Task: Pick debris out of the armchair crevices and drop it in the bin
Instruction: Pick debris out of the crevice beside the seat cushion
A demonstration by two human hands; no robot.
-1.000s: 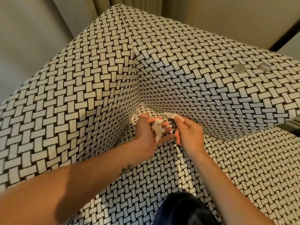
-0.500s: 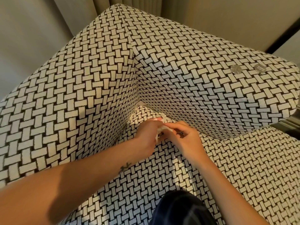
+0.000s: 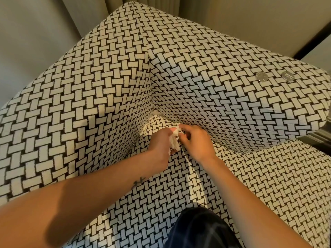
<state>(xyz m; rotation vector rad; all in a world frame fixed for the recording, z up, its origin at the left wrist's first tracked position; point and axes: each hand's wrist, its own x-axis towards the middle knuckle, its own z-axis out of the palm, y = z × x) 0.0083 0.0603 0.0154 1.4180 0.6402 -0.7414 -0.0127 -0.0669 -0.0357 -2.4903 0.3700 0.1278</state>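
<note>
The armchair (image 3: 100, 97) is covered in black-and-cream basket-weave fabric, and both my hands meet at the back corner of its seat. My left hand (image 3: 161, 145) grips a crumpled white paper scrap (image 3: 174, 143). My right hand (image 3: 195, 140) lies against it with fingers curled, pinching at the scrap's upper end near the crevice (image 3: 172, 123) between seat and armrest. What else lies inside the crevice is hidden. No bin is in view.
Two round clear discs (image 3: 261, 81) (image 3: 288, 80) rest on top of the right armrest. Pale walls and a curtain (image 3: 161, 4) stand behind the chair. A dark-clothed knee (image 3: 202, 230) rests on the seat's front.
My two hands have closed together over the paper scrap, which showed more openly between them a second ago. The right hand has slid left onto the left hand.
</note>
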